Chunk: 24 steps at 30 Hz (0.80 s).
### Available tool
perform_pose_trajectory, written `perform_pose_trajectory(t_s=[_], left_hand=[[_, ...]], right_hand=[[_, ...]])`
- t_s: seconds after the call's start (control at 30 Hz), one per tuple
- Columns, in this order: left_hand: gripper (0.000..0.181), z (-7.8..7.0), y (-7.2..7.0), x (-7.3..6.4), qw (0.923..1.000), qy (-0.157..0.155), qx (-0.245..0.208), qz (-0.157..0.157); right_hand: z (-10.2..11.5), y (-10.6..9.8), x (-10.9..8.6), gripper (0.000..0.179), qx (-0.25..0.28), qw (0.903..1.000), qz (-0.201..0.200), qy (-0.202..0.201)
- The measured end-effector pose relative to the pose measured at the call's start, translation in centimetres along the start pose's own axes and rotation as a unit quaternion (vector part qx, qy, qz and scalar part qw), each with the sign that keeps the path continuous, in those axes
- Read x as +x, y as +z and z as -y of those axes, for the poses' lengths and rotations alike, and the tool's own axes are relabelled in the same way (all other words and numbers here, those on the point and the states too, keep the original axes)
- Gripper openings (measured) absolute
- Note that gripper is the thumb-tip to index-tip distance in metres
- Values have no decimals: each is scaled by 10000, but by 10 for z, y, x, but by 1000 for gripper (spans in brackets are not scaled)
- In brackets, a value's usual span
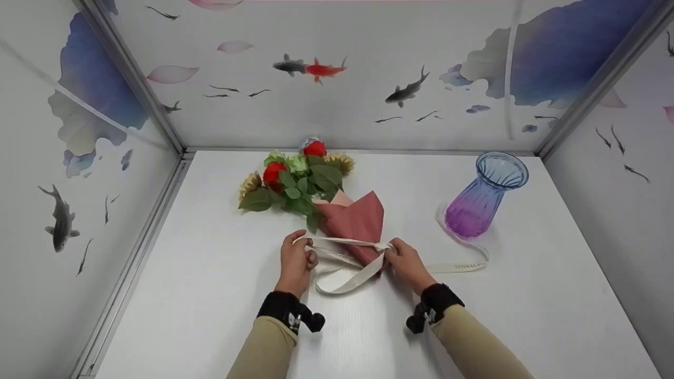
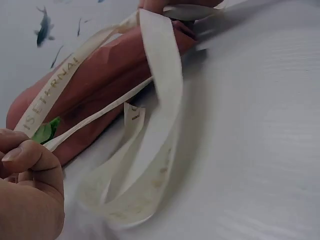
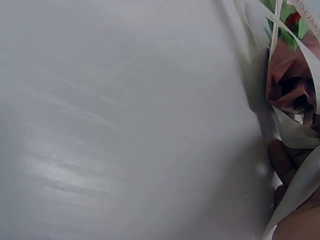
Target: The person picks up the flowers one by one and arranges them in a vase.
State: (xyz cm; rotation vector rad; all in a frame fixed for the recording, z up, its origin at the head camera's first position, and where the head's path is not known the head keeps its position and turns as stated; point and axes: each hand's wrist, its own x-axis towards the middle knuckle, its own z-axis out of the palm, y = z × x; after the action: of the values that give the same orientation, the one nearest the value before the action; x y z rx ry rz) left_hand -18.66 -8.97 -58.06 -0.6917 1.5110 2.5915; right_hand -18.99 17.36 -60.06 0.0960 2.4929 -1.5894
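A bouquet of red roses, sunflowers and green leaves lies on the white table, its lower part wrapped in dark pink paper. Across the wrapped end runs a cream ribbon printed with gold letters. The left hand pinches a stretch of this ribbon, pulled taut to the left of the wrap. At the wrap's lower right, the right hand grips the ribbon where it bunches together. A loose loop hangs between both hands. In the left wrist view, the left hand has its fingers curled round the ribbon.
A ribbed glass vase, blue at the top and purple at the base, stands at the right. The ribbon's long tail trails on the table beside and behind it. Printed panels with fish enclose the white table at the back and sides.
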Motion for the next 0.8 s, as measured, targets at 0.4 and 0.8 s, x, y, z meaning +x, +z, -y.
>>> perform_pose_trajectory(t_s=[0.4,0.8], left_hand=[[42,-21,-18,2,9989,222,-406,-77],[26,-40,-42,4,9946,541,-568,-685]], right_hand=[[-2,2,0,9,110,9999,28,-110],[-1,1,-2,14,248,9996,109,14]])
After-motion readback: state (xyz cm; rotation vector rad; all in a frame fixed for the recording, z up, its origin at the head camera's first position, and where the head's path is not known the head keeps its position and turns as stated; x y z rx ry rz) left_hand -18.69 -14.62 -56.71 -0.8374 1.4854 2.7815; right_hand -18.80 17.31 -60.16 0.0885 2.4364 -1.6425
